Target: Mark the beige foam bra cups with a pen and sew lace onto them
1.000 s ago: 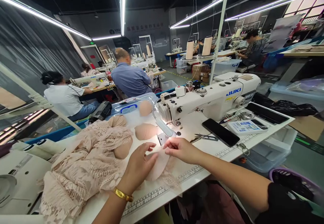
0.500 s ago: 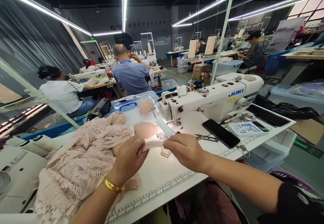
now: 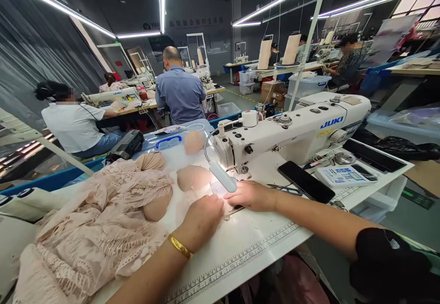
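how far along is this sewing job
In hand: both the left hand and right hand press a small pale piece at the needle of the Juki sewing machine. Left: a pile of pink lace and loose bra cups wait beside it. No finished pieces are visible.

Both hands (image 3: 227, 205) beneath sewing machine (image 3: 292, 132)

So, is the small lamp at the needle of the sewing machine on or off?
On. The lamp glows, and a bright patch lies on the table around the left hand and right hand.
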`<control>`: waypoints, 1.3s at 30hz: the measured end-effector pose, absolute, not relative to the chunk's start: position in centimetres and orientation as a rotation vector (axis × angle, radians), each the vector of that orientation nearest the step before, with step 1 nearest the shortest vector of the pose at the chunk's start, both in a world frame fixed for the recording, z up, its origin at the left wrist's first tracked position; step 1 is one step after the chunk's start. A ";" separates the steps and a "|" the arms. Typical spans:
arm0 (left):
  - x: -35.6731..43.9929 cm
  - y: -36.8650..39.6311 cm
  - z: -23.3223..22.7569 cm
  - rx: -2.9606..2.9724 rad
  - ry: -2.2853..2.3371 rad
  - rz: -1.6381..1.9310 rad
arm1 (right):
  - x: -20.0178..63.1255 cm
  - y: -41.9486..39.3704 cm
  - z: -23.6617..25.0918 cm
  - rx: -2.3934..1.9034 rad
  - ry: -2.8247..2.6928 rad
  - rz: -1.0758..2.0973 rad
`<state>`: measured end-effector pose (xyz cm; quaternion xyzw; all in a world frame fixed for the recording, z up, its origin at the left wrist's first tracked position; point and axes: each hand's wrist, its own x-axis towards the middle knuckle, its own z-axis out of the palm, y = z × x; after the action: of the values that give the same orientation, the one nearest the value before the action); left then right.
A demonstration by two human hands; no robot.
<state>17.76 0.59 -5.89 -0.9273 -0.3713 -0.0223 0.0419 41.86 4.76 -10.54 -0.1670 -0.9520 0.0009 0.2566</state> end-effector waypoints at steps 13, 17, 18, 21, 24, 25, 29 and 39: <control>18.0 1.0 -8.2 -2.840 -0.993 -0.560 | 43.3 3.9 -10.0 -0.483 -2.524 0.180; 18.1 0.9 -8.2 -2.860 -0.988 -0.589 | 43.5 3.8 -9.9 -0.472 -2.530 0.205; 18.1 0.8 -8.2 -2.865 -0.994 -0.593 | 43.5 3.7 -9.9 -0.482 -2.537 0.210; 18.0 0.8 -8.4 -2.885 -1.020 -0.582 | 43.5 3.6 -9.8 -0.514 -2.557 0.222; 18.1 0.9 -8.6 -2.887 -1.022 -0.592 | 43.5 3.6 -9.8 -0.515 -2.570 0.233; 18.1 0.9 -8.6 -2.888 -1.019 -0.606 | 43.5 3.7 -9.8 -0.513 -2.573 0.233; 18.3 1.1 -8.8 -2.897 -1.006 -0.737 | 43.4 3.8 -9.9 -0.568 -2.580 0.222; 18.7 3.3 -8.8 -2.907 -0.994 -0.702 | 43.2 4.2 -10.5 -0.790 -2.527 0.128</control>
<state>18.73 3.26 -8.85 -0.9224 -0.3154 -0.2227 -0.0047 43.20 4.16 -10.50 -0.2890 -0.9248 0.0467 0.2429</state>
